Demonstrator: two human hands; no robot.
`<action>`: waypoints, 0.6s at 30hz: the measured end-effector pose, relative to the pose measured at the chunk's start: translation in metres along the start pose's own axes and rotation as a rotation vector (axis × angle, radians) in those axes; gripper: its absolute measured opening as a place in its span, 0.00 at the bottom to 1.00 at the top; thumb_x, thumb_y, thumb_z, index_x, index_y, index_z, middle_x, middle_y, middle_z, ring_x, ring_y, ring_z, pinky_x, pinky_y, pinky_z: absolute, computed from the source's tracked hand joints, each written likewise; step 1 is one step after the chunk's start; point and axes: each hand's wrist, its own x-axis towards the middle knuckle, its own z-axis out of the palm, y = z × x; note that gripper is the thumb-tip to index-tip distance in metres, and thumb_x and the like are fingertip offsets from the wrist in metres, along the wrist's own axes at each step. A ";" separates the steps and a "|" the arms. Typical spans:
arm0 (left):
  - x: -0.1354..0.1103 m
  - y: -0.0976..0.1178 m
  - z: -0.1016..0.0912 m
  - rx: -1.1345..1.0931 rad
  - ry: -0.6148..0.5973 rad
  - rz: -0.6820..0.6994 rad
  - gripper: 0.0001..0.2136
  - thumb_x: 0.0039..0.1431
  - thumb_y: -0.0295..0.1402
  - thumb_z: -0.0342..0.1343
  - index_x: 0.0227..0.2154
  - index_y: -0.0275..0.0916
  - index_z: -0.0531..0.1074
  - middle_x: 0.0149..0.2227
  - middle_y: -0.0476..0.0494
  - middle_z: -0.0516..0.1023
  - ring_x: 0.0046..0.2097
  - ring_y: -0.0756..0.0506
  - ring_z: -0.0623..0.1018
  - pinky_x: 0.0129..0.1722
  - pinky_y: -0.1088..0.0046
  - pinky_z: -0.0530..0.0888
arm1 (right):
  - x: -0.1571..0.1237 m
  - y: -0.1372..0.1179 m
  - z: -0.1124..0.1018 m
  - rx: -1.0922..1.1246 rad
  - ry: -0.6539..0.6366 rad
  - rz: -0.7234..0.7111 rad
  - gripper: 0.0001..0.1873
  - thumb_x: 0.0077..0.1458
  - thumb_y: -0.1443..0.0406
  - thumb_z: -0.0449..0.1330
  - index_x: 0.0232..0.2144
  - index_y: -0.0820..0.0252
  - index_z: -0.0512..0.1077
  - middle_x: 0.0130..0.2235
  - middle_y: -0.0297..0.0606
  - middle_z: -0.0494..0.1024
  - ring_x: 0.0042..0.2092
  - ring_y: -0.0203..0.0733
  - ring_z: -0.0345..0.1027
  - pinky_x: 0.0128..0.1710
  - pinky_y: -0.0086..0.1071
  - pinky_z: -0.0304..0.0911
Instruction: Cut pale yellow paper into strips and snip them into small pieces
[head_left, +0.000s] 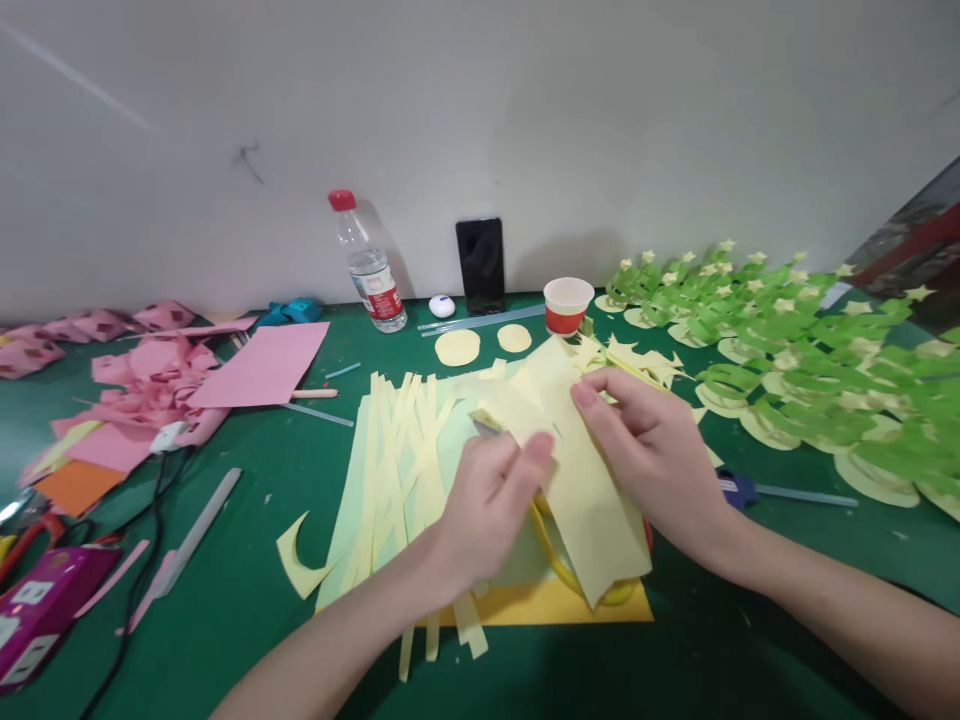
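My left hand (487, 505) is closed around yellow-handled scissors (559, 560), whose blades reach into a pale yellow paper sheet (581, 470). My right hand (652, 450) pinches the upper edge of that same sheet and holds it above the table. Under both hands lie several pale yellow paper strips (397, 450) on a light green sheet, with an orange-yellow sheet (540, 605) beneath. Cut yellow stars (637, 362) are piled just beyond my right hand.
Green paper trees with yellow stars (795, 350) fill the right side. A water bottle (367, 265), phone (480, 265), paper cup (568, 305) and two yellow discs (457, 347) stand at the back. Pink paper scraps (150, 395), a power strip (45, 605) and glue sticks (199, 530) lie left.
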 end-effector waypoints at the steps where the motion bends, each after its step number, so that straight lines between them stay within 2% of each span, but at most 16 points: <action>1: -0.001 0.000 0.002 0.040 -0.011 0.033 0.21 0.64 0.38 0.39 0.15 0.40 0.51 0.14 0.57 0.51 0.16 0.56 0.54 0.13 0.80 0.54 | 0.000 0.000 0.000 -0.007 0.019 0.001 0.11 0.55 0.65 0.49 0.21 0.58 0.62 0.13 0.24 0.54 0.13 0.28 0.45 0.10 0.24 0.41; 4: -0.005 -0.002 0.007 0.184 0.008 0.144 0.20 0.63 0.30 0.42 0.14 0.39 0.49 0.14 0.58 0.47 0.15 0.56 0.51 0.14 0.78 0.50 | 0.001 0.001 0.001 -0.031 0.069 -0.002 0.11 0.55 0.64 0.49 0.21 0.57 0.61 0.12 0.23 0.52 0.13 0.29 0.44 0.12 0.24 0.41; 6: -0.008 -0.006 0.008 0.285 0.040 0.231 0.20 0.62 0.27 0.41 0.14 0.39 0.50 0.13 0.58 0.47 0.15 0.56 0.51 0.15 0.76 0.49 | 0.000 0.002 0.002 -0.045 0.099 -0.003 0.11 0.55 0.65 0.49 0.21 0.57 0.61 0.13 0.25 0.54 0.15 0.30 0.47 0.13 0.25 0.43; 8: -0.009 -0.010 0.007 0.377 0.067 0.319 0.19 0.61 0.27 0.42 0.13 0.39 0.54 0.12 0.57 0.50 0.15 0.55 0.52 0.16 0.74 0.49 | -0.001 0.004 0.004 -0.050 0.122 0.002 0.12 0.55 0.65 0.49 0.21 0.57 0.60 0.15 0.27 0.57 0.16 0.31 0.50 0.15 0.26 0.46; 11: -0.009 -0.013 0.004 0.480 0.108 0.419 0.17 0.61 0.28 0.42 0.16 0.37 0.62 0.13 0.52 0.61 0.16 0.52 0.59 0.17 0.73 0.53 | 0.000 0.005 0.005 -0.036 0.139 0.020 0.12 0.57 0.65 0.48 0.21 0.57 0.60 0.17 0.28 0.59 0.18 0.31 0.52 0.16 0.26 0.48; 14: -0.007 -0.012 0.001 0.517 0.150 0.440 0.18 0.64 0.29 0.40 0.19 0.37 0.64 0.15 0.49 0.67 0.19 0.51 0.66 0.19 0.74 0.60 | 0.001 0.003 0.003 0.005 0.105 0.029 0.13 0.58 0.65 0.46 0.22 0.57 0.61 0.19 0.29 0.62 0.20 0.32 0.56 0.18 0.25 0.52; 16: -0.004 -0.009 -0.001 0.507 0.167 0.414 0.19 0.66 0.29 0.38 0.18 0.37 0.61 0.14 0.52 0.64 0.17 0.53 0.64 0.17 0.77 0.61 | 0.001 0.001 0.001 0.030 0.046 0.032 0.14 0.57 0.63 0.47 0.20 0.57 0.62 0.19 0.29 0.63 0.20 0.31 0.57 0.17 0.24 0.53; 18: -0.001 -0.007 -0.002 0.492 0.167 0.378 0.21 0.67 0.29 0.35 0.16 0.39 0.56 0.12 0.55 0.59 0.14 0.56 0.61 0.14 0.81 0.59 | 0.001 0.000 0.000 0.043 -0.005 0.041 0.13 0.55 0.63 0.50 0.20 0.58 0.63 0.16 0.27 0.59 0.16 0.30 0.52 0.13 0.23 0.48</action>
